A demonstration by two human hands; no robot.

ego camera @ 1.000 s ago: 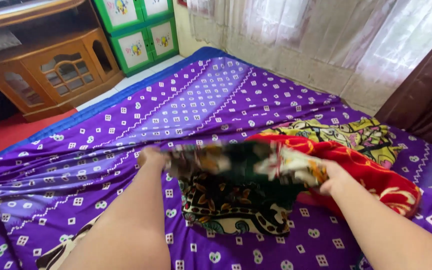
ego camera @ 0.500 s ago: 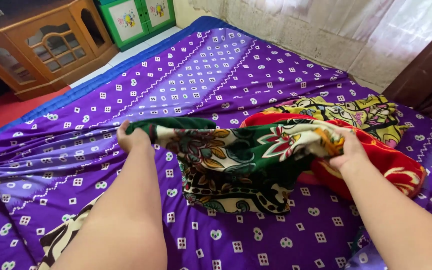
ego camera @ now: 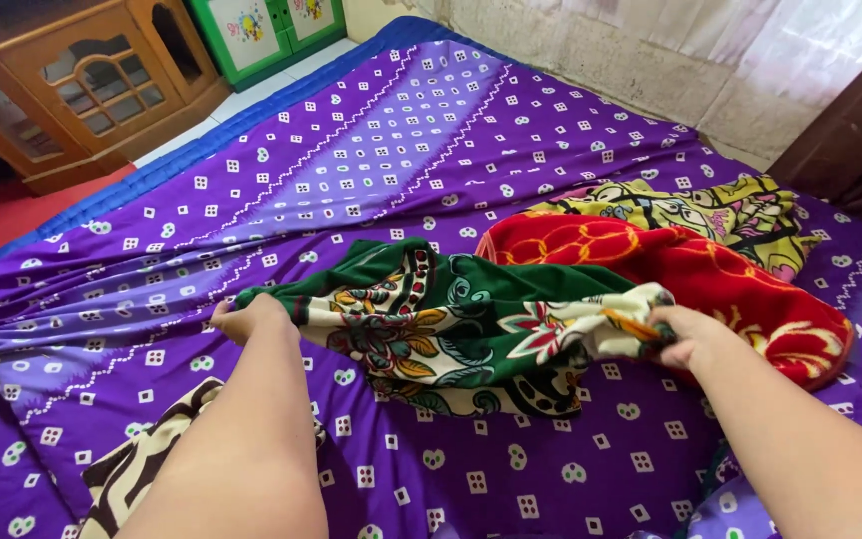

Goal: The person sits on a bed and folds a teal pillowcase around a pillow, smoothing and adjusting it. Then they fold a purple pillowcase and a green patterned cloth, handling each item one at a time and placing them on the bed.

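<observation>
A dark green cloth with floral and cream patterns [ego camera: 451,329] is stretched between both hands over a purple patterned bedsheet [ego camera: 391,160]. My left hand [ego camera: 246,317] grips its left end, low against the sheet. My right hand [ego camera: 685,334] clutches the bunched right end. Behind the green cloth lies a red cloth with orange swirls [ego camera: 710,269], and beyond that a yellow-green patterned cloth [ego camera: 720,215].
A black and cream patterned fabric [ego camera: 142,464] lies at the lower left under my left arm. A wooden cabinet with glass doors [ego camera: 82,80] and a green cupboard [ego camera: 261,30] stand on the floor past the bed's far left edge. A curtain and wall [ego camera: 710,50] bound the back.
The green cloth has been pulled wider and lower toward the sheet. My left hand moved left and my right hand moved right, spreading the fabric out.
</observation>
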